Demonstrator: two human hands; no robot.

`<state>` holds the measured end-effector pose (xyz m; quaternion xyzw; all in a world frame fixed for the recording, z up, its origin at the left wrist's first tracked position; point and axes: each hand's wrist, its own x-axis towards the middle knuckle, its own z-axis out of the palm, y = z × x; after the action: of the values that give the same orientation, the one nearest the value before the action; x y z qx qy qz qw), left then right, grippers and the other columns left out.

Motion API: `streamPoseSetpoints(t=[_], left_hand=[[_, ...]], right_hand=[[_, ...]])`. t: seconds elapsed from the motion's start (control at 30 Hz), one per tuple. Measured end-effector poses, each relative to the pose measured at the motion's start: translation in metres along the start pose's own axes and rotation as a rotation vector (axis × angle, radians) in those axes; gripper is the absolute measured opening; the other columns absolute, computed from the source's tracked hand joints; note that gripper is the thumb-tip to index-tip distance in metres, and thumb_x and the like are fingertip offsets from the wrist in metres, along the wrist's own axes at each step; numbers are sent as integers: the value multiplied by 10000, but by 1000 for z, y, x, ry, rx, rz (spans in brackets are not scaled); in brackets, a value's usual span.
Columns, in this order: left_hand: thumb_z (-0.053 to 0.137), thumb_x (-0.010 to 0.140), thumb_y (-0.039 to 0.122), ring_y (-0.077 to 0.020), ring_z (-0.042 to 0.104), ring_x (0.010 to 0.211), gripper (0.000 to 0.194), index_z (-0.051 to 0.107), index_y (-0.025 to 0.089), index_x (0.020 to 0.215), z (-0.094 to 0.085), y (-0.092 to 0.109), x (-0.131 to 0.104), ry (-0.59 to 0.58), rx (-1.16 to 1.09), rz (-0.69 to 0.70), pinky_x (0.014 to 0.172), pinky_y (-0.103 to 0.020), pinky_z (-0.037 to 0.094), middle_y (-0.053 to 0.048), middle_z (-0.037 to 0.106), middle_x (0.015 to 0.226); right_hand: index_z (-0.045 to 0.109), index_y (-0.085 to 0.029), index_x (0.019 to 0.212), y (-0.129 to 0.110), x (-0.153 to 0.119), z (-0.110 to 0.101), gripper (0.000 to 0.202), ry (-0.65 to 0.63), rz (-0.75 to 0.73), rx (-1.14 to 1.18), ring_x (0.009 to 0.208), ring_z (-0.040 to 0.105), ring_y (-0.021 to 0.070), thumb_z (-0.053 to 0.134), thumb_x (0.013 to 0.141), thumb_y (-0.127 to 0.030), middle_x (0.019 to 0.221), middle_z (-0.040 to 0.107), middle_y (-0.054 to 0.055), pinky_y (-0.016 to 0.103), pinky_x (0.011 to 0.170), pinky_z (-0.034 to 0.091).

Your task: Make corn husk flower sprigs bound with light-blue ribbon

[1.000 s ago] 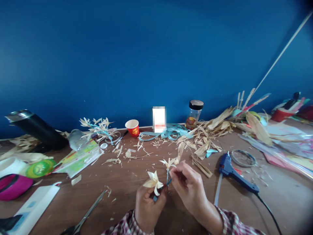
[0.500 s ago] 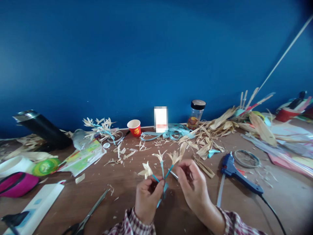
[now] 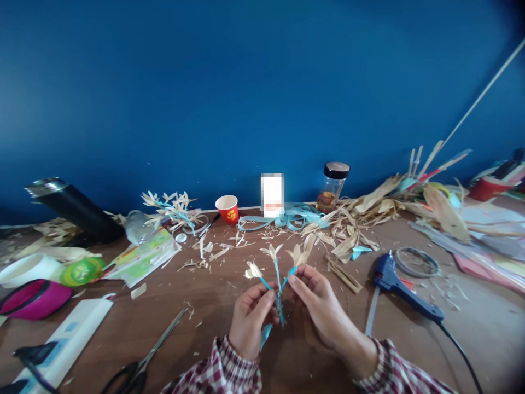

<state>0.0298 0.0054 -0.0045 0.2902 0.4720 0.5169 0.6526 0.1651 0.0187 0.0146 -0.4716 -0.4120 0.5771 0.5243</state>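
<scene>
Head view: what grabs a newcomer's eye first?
The blue wall, filling the upper half. Then, low centre, a pale three-flower spray with blue stems, held by the left hand and right hand. Beyond it, a bright pixelated rectangle and, left of that, a red paper cup.

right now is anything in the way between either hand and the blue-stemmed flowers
Nothing visible is: the left hand holds the flower spray by its left stem, and the right hand pinches it just under the rightmost flower. The scissors and glue gun lie off to either side, apart from both hands.
</scene>
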Motion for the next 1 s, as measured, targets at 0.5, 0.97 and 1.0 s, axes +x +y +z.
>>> streamPoseSetpoints(t=[0.5, 0.97, 1.0], left_hand=[[785, 581, 441, -60, 487, 437, 390, 672, 117, 765, -1, -5, 2, -89, 101, -77, 416, -174, 421, 25, 569, 543], [680, 712, 358, -85, 504, 493, 243, 640, 122, 674, -3, 1, 4, -36, 368, 165, 478, -183, 407, 14, 565, 531], [679, 712, 358, -90, 508, 496, 239, 643, 123, 681, -3, 1, 4, -34, 377, 164, 481, -188, 412, 12, 567, 538]], right_hand=[[510, -184, 747, -1, 3, -2, 325, 119, -8, 116, 476, 439, 70, 715, 699, -432, 567, 510, -58, 178, 425, 318], [582, -159, 810, 12, -2, 0, 199, -153, -38, -150, 643, 506, 115, 629, 792, -352, 697, 569, -10, 230, 603, 411], [582, -161, 802, 13, -2, -1, 189, -151, -48, -166, 643, 500, 117, 618, 800, -346, 692, 563, -11, 231, 603, 406]])
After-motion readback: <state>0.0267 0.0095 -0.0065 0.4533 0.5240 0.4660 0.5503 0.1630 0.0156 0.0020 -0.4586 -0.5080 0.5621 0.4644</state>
